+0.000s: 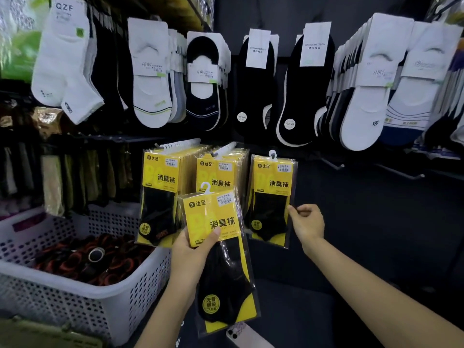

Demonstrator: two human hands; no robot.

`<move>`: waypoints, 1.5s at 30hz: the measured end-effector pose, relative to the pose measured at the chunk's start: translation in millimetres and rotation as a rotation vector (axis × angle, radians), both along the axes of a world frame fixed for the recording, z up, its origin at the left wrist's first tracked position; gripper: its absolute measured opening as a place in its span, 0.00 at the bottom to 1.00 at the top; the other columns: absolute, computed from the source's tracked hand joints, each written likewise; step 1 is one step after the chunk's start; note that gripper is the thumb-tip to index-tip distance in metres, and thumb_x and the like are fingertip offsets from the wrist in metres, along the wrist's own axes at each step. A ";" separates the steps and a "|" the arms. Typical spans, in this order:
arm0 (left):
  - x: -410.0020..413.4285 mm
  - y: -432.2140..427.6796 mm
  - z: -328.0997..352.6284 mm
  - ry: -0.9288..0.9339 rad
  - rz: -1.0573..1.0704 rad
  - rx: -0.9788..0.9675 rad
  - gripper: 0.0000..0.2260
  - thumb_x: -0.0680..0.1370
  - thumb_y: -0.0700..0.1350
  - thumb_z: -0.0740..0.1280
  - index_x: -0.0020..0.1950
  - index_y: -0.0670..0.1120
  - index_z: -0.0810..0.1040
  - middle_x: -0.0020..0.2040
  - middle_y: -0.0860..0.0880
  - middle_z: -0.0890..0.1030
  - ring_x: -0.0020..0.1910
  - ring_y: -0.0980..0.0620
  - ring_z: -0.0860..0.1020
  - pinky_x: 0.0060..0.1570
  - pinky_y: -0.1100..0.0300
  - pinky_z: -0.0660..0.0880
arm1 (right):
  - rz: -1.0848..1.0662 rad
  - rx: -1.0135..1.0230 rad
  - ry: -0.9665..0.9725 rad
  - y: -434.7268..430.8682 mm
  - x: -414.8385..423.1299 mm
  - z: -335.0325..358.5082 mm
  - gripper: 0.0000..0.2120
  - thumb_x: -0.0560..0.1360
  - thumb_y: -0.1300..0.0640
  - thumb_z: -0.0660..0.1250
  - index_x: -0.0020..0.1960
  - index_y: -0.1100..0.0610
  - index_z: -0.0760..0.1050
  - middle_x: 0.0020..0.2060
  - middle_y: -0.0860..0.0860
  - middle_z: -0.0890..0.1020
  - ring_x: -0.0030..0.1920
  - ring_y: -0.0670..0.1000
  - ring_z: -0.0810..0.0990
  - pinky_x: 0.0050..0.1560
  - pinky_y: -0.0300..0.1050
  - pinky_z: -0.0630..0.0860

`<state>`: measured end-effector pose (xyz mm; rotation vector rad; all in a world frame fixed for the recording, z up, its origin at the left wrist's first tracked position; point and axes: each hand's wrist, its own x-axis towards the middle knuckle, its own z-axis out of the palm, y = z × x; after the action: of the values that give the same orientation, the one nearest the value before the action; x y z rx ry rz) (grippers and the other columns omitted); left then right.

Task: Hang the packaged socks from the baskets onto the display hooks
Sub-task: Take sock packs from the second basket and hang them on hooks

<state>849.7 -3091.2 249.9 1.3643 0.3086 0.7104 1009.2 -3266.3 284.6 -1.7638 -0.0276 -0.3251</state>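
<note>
My left hand (194,249) grips a yellow-and-black sock package (221,259) with a white plastic hanger at its top, held upright below the display. My right hand (305,222) pinches the right edge of a single matching package (272,197) that hangs on a hook (272,154). Two more hooks to the left carry thick rows of the same packages (160,194), (217,174).
A white perforated basket (82,297) at lower left holds dark socks with orange-red bands. Rows of white and black socks (253,86) hang above. Bare metal hooks (334,164) stick out at the right. A phone (241,335) lies low in the middle.
</note>
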 end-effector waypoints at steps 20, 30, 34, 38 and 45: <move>12.8 -52.6 5.7 0.027 -0.400 0.177 0.28 0.63 0.64 0.68 0.63 0.64 0.70 0.61 0.62 0.76 0.59 0.65 0.76 0.64 0.57 0.72 | 0.286 0.282 -0.130 -25.2 -64.0 33.7 0.04 0.78 0.57 0.65 0.47 0.50 0.77 0.46 0.50 0.85 0.49 0.48 0.83 0.52 0.45 0.79; 18.7 -43.8 6.2 0.038 -0.365 0.118 0.36 0.62 0.65 0.66 0.69 0.59 0.68 0.60 0.63 0.74 0.58 0.66 0.72 0.65 0.57 0.69 | 0.193 0.229 -0.030 10.1 -35.7 41.2 0.09 0.78 0.56 0.65 0.46 0.63 0.78 0.44 0.62 0.82 0.44 0.57 0.80 0.57 0.59 0.77; 26.7 -39.5 -7.7 0.074 -0.346 0.154 0.33 0.66 0.63 0.66 0.71 0.58 0.67 0.61 0.59 0.73 0.56 0.65 0.72 0.54 0.65 0.69 | 0.168 0.310 0.118 13.4 -23.4 31.4 0.04 0.76 0.55 0.68 0.48 0.55 0.79 0.50 0.55 0.82 0.52 0.54 0.81 0.59 0.54 0.77; 32.1 -35.7 -35.6 0.137 -0.346 0.182 0.26 0.75 0.56 0.66 0.72 0.54 0.67 0.65 0.56 0.72 0.60 0.60 0.72 0.53 0.67 0.69 | 0.157 0.337 0.189 0.4 -23.0 6.0 0.08 0.76 0.57 0.68 0.53 0.58 0.78 0.48 0.54 0.83 0.51 0.53 0.82 0.49 0.43 0.80; 19.9 -48.5 -107.0 0.383 -0.421 0.250 0.23 0.76 0.55 0.67 0.70 0.51 0.68 0.61 0.55 0.73 0.51 0.65 0.74 0.42 0.71 0.72 | 0.245 0.117 0.323 -72.3 -60.7 -79.3 0.15 0.76 0.56 0.69 0.62 0.57 0.74 0.50 0.52 0.81 0.49 0.49 0.80 0.51 0.44 0.78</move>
<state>869.6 -3139.7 142.9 1.7372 0.2261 0.1360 948.5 -3338.6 205.4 -1.6567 0.0066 0.1348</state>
